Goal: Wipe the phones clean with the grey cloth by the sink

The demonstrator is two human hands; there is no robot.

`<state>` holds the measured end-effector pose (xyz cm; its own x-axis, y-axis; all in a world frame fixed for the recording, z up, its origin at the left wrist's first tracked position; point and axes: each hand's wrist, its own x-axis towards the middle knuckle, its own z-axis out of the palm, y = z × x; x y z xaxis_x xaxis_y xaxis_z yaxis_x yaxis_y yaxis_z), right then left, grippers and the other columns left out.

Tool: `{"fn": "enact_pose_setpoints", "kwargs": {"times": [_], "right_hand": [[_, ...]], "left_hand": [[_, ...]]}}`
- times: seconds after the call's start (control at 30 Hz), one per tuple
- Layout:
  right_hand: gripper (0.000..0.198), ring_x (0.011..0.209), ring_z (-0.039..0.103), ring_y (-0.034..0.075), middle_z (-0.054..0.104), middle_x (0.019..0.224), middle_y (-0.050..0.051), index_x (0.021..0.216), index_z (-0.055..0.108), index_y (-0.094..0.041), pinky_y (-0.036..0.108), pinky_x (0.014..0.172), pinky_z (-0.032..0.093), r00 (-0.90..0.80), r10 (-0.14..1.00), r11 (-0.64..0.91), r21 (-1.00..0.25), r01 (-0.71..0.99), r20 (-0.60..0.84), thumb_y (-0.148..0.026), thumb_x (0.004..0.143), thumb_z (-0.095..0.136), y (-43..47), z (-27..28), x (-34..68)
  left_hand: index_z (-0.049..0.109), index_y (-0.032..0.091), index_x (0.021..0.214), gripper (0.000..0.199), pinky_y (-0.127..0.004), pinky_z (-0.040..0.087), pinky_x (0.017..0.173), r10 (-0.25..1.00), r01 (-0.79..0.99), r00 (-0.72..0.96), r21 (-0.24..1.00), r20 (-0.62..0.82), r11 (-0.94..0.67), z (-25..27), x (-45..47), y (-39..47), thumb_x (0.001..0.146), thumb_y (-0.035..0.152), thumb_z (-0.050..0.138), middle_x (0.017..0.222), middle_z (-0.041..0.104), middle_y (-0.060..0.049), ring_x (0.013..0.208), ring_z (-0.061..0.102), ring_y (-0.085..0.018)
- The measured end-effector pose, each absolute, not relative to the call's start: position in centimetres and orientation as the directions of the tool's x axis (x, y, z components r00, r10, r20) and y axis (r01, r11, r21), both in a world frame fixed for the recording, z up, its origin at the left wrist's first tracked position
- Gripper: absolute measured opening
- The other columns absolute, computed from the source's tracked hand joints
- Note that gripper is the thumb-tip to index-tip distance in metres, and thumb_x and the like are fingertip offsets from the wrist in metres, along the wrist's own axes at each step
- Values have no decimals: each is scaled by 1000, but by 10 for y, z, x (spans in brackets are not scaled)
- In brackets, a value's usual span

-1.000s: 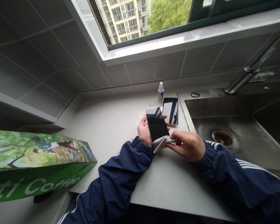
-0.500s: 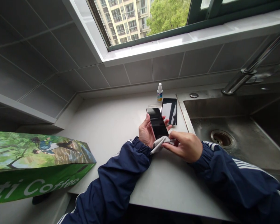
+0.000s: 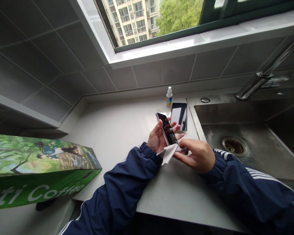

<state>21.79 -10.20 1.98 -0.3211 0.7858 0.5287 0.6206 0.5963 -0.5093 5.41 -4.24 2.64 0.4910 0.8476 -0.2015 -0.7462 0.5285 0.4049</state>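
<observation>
A dark-screened smartphone (image 3: 168, 130) rests tilted in my left hand (image 3: 155, 137), thumb along its near left edge and fingers spread past its right side. My right hand (image 3: 197, 155) pinches a light grey cloth (image 3: 171, 152) around the phone's lower end, which the cloth hides. One zigzag-cut corner of the cloth hangs down. Just beyond my left fingertips, a second phone (image 3: 179, 114) lies face up on the counter, reflecting the window. Behind it stands a small white spray bottle (image 3: 169, 97) with a coloured label. A clear flat item (image 3: 163, 111) lies beside that phone, partly hidden.
A stainless steel sink (image 3: 257, 143) with a drain and a chrome faucet (image 3: 253, 85) lies to the right. At the left stands a green printed coffee box or bag (image 3: 46, 182). A tiled wall (image 3: 147, 75) and a window run along the back of the pale counter (image 3: 117, 127).
The phone in my left hand has turned more onto its edge, and the left fingers have spread apart. The cloth's corner now hangs lower. The view has shifted slightly.
</observation>
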Motion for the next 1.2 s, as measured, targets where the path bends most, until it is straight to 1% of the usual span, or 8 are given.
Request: {"fn": "enact_pose_setpoints", "kwargs": {"times": [0.1, 0.23, 0.53, 0.67, 0.8, 0.93, 1.07, 1.2], "right_hand": [[32, 50, 60, 13, 66, 64, 2, 77, 61, -19, 24, 54, 46, -316, 793, 588, -520, 619, 521, -47, 92, 64, -102, 21, 219], [28, 54, 61, 13, 67, 67, 3, 84, 65, -18, 24, 56, 48, -340, 797, 590, -523, 614, 499, -44, 95, 61, -99, 24, 221], [27, 53, 59, 13, 68, 69, 3, 81, 63, -19, 24, 55, 47, -346, 799, 594, -553, 585, 492, -44, 93, 63, -97, 17, 224], [27, 51, 58, 12, 66, 65, 1, 76, 59, -20, 24, 53, 46, -346, 782, 615, -556, 559, 518, -42, 91, 64, -100, 21, 222], [28, 50, 58, 12, 62, 59, -1, 75, 61, -20, 24, 53, 45, -354, 770, 625, -521, 580, 530, -42, 92, 65, -99, 24, 222], [27, 53, 59, 12, 64, 63, 1, 80, 64, -20, 24, 55, 46, -371, 756, 640, -490, 592, 540, -42, 95, 61, -96, 21, 224], [21, 56, 61, 12, 67, 70, 2, 86, 66, -19, 23, 57, 47, -358, 754, 637, -476, 606, 552, -37, 96, 60, -93, 17, 225], [18, 54, 60, 12, 67, 68, 1, 84, 65, -20, 24, 56, 46, -343, 753, 632, -474, 613, 561, -35, 94, 61, -95, 16, 223]], "left_hand": [[66, 16, 114, 41, -62, 40, 108, 827, -726, 523, 400, -205, 559, 27, 53, -42, 93, 50, 57, 118, 69, -15, 124, 60, -34], [68, 15, 106, 48, -62, 38, 109, 838, -757, 514, 362, -184, 544, 29, 52, -41, 93, 59, 53, 113, 71, -16, 133, 53, -37], [67, 18, 111, 40, -65, 37, 109, 842, -750, 520, 393, -144, 531, 25, 54, -43, 95, 52, 53, 116, 70, -14, 131, 55, -36], [67, 19, 114, 37, -61, 39, 108, 855, -749, 503, 428, -129, 505, 19, 57, -43, 94, 48, 56, 117, 70, -13, 126, 60, -35], [65, 19, 116, 46, -61, 40, 108, 844, -732, 515, 436, -148, 523, 18, 57, -42, 91, 56, 56, 116, 71, -15, 122, 62, -36], [67, 20, 117, 52, -64, 41, 105, 851, -756, 506, 405, -137, 515, 25, 56, -42, 91, 62, 52, 108, 73, -15, 120, 63, -37], [67, 21, 116, 54, -66, 42, 103, 852, -776, 506, 362, -135, 517, 29, 53, -42, 92, 65, 48, 108, 73, -14, 123, 61, -37], [67, 22, 117, 52, -63, 42, 103, 850, -770, 507, 367, -144, 522, 27, 52, -41, 92, 65, 50, 108, 73, -11, 119, 63, -35]]}}
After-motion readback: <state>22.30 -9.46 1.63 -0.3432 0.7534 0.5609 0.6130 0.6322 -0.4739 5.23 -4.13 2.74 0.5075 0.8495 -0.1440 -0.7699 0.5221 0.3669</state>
